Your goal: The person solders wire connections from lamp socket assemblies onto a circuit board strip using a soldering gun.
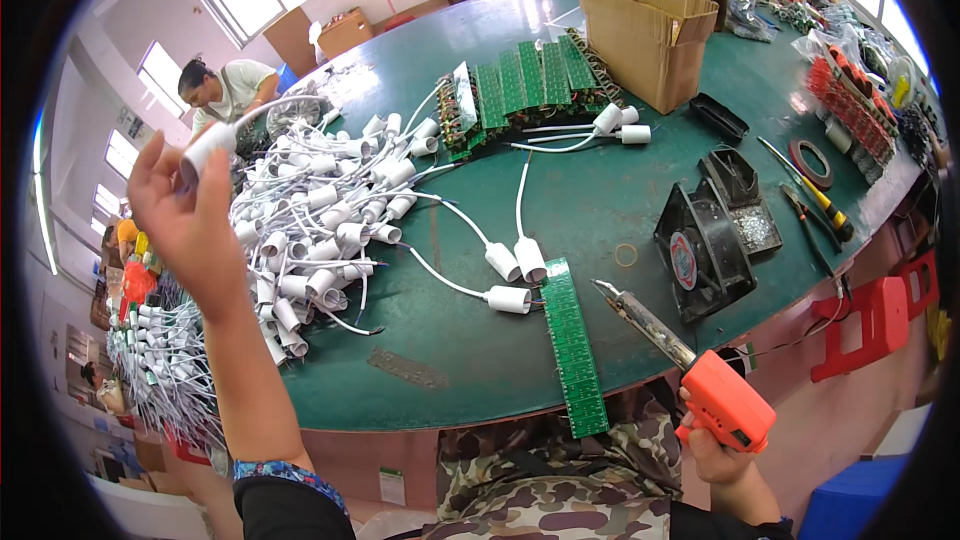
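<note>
My left hand (pixel 190 225) is raised over the left side of the table, fingers closed around a white plastic cylinder (pixel 208 148) with a white cable trailing from it. Below and beside it spreads a big heap of similar white cylinders with cables (pixel 325 195). In my right hand (pixel 722 460), at the front edge, is a red soldering gun (pixel 728 400), its tip pointing up and left. Left of that tip lies a long green circuit board (pixel 573 350), its near end overhanging the edge. Three cabled cylinders, one of them a white cylinder (pixel 508 299), sit by the board's far end.
Beyond the board stands a row of green circuit boards (pixel 520 80) beside a cardboard box (pixel 640 45). To the right are a black fan (pixel 705 250), a black tray (pixel 719 118), a tape roll (pixel 811 163), a screwdriver (pixel 815 195) and pliers (pixel 808 225). Other people sit around the table.
</note>
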### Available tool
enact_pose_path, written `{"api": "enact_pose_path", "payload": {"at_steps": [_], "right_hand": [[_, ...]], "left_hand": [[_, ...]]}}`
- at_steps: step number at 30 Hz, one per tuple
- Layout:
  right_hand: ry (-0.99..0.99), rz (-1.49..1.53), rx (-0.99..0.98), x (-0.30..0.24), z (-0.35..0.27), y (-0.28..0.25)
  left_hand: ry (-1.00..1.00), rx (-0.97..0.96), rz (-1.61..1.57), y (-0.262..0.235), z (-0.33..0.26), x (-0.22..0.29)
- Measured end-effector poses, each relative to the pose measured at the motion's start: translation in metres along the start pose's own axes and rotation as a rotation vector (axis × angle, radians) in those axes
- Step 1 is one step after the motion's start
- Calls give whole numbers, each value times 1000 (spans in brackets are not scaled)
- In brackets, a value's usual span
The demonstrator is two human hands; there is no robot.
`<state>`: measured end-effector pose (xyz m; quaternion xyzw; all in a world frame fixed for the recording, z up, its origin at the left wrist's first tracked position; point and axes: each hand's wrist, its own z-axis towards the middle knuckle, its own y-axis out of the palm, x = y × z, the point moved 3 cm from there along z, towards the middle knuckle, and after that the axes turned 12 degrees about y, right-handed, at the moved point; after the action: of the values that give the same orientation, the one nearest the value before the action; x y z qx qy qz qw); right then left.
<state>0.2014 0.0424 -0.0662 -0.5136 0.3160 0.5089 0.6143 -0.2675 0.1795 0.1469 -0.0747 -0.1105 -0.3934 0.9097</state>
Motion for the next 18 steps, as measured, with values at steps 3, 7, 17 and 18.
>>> {"api": "enact_pose_path", "payload": {"at_steps": [3,7,17,18], "right_hand": [[88,58,-65,7,-6,-3],[166,175,118,-8,5,8],[205,92,96,-5,-2,10],[230,106,99,-5,-2,11]], "left_hand": [[258,-474,227,12,-25,55],[136,-1019,56,47,-114,85],[-211,-974,-195,72,-200,70],[-214,-973,-197,73,-202,71]]}}
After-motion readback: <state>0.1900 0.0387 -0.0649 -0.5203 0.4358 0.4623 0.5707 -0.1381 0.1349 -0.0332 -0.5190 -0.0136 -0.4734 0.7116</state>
